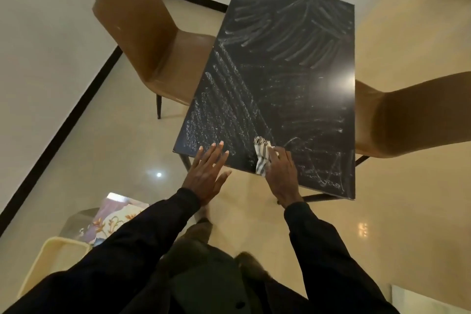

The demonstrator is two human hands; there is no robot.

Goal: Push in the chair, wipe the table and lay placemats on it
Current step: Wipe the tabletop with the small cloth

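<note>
The person is wearing long black sleeves, the left sleeve (132, 245) and the right sleeve (323, 250) ending at the wrists of the bare left hand (206, 173) and right hand (283, 176), a dark jacket (204, 275) showing one round button (239, 304), and blurred brownish shoes (200, 232).

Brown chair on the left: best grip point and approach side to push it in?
Take the left chair by the top rim of its backrest, the empty left hand hooking its fingers over from the wall side. The back stands upright with the seat facing the table, so a push there should run straight in.
</note>
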